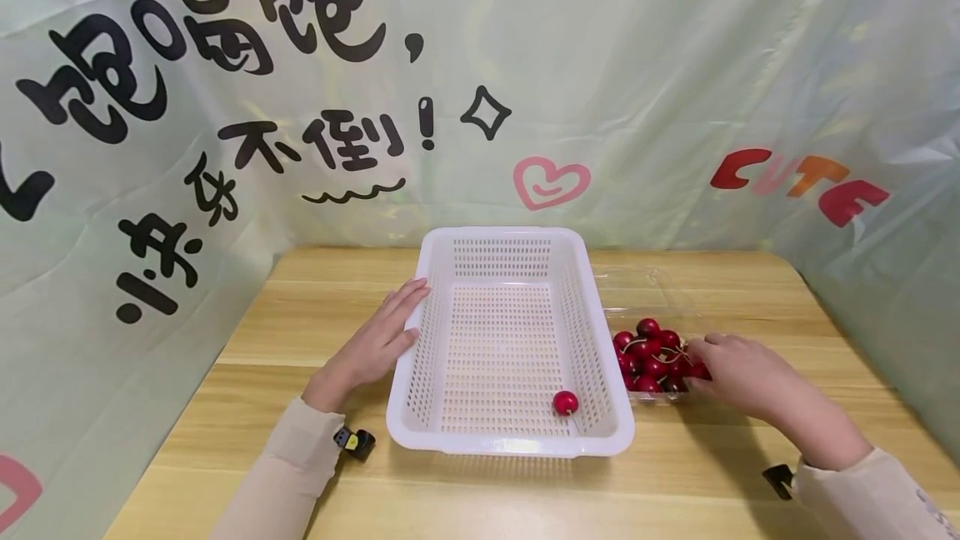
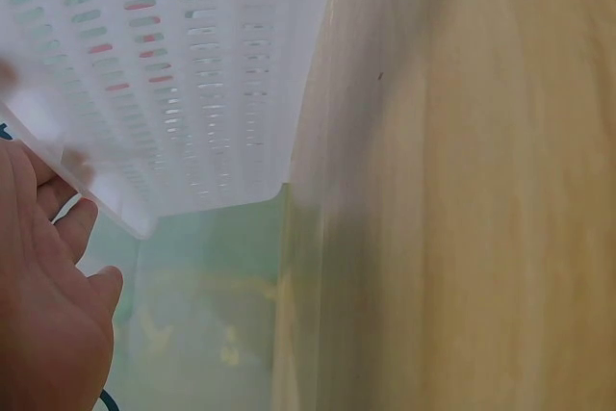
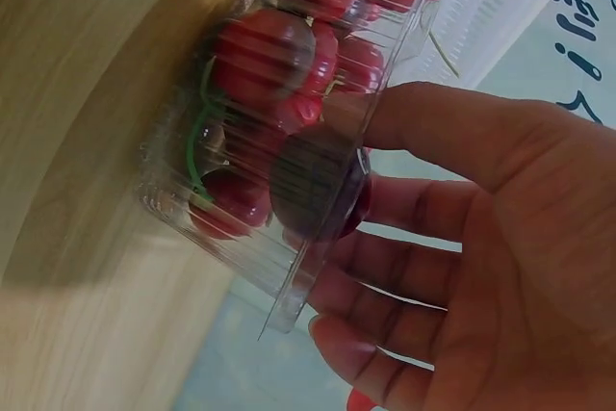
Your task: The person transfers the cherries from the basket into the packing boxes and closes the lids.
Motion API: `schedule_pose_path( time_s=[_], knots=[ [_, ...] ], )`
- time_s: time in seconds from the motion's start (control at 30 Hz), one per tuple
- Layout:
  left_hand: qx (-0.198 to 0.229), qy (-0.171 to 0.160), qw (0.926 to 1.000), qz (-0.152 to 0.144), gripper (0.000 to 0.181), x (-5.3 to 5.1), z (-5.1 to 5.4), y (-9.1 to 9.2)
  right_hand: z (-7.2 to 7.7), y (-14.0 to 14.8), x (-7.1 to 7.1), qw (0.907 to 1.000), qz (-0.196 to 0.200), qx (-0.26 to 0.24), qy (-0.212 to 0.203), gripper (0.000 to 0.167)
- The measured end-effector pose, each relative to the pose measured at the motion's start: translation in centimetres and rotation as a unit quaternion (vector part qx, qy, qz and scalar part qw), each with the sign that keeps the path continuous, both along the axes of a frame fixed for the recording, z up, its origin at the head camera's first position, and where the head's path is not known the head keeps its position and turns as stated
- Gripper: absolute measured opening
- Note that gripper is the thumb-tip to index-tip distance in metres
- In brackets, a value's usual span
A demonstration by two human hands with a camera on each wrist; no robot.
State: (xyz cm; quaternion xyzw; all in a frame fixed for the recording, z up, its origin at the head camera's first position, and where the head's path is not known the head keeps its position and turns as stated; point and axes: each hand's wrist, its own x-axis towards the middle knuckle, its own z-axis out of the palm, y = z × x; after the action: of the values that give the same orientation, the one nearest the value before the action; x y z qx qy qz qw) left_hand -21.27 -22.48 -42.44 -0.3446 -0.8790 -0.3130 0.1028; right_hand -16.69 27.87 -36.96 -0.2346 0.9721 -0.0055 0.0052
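Observation:
A white perforated plastic basket [image 1: 510, 446] stands on the table, with one red cherry [image 1: 566, 403] lying in its near right corner. My left hand [image 1: 378, 340] rests against the basket's left rim, fingers fairly straight; the left wrist view shows the fingertips at the rim. To the basket's right, a clear plastic container [image 3: 289, 300] holds a pile of red cherries [image 1: 652, 361], some with stems. Over its right side, my right hand [image 1: 742, 373] pinches a dark cherry [image 3: 322, 180] between thumb and fingers at the container's edge. The fingertips are partly hidden in the head view.
The container's clear lid [image 1: 633, 286] lies folded back behind the cherries, beside the basket. A wooden table [image 1: 480, 498] carries everything. A pale printed cloth [image 1: 645, 90] hangs behind and on both sides.

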Motion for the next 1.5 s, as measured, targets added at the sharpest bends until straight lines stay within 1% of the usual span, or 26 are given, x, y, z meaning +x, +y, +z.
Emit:
schedule_pose_path(
  time_s=[0.13,0.23,0.33,0.47,0.57,0.73,0.9,1.13,1.27,1.33,1.5],
  knots=[
    [0.002,0.008,0.9999,-0.005,0.055,-0.1,0.0,0.0,0.0,0.0,-0.1,0.9999,-0.004,0.001,-0.009,0.021],
    [0.002,0.005,1.0,-0.005,0.054,-0.1,0.0,0.0,0.1,0.1,-0.1,1.0,-0.005,0.001,-0.006,0.02],
    [0.001,0.004,1.0,-0.006,0.054,-0.1,0.0,0.0,0.4,0.0,-0.2,1.0,-0.001,0.002,0.009,0.022],
    [0.003,0.008,0.9999,-0.009,0.054,-0.1,-0.1,0.0,1.0,-0.6,-0.4,0.9989,0.011,-0.009,0.044,0.021],
    [0.003,0.009,0.9999,-0.008,0.054,-0.2,-0.1,0.0,1.8,-1.3,-0.5,0.996,0.036,-0.027,0.078,0.02],
    [0.0,0.006,1.0,-0.007,0.054,-0.2,-0.1,-0.1,3.4,-3.3,-0.7,0.9851,0.096,-0.051,0.133,0.025],
    [-0.004,0.0,1.0,-0.003,0.055,-0.1,-0.1,-0.1,4.7,-5.7,-0.7,0.9776,0.131,-0.057,0.155,0.032],
    [-0.004,-0.004,1.0,-0.001,0.055,0.0,0.1,0.0,6.0,-8.6,-0.8,0.9679,0.186,-0.059,0.158,0.037],
    [-0.004,-0.007,1.0,0.0,0.055,0.0,0.1,-0.1,6.3,-10.2,-0.9,0.9639,0.21,-0.05,0.155,0.039],
    [-0.005,-0.009,0.9999,0.001,0.055,0.0,0.1,-0.1,6.2,-10.9,-0.9,0.9623,0.223,-0.045,0.149,0.04],
    [-0.01,-0.005,0.9999,0.002,0.055,-0.1,-0.1,-0.1,6.0,-12.6,-0.7,0.9615,0.248,-0.037,0.112,0.043]
  ],
)
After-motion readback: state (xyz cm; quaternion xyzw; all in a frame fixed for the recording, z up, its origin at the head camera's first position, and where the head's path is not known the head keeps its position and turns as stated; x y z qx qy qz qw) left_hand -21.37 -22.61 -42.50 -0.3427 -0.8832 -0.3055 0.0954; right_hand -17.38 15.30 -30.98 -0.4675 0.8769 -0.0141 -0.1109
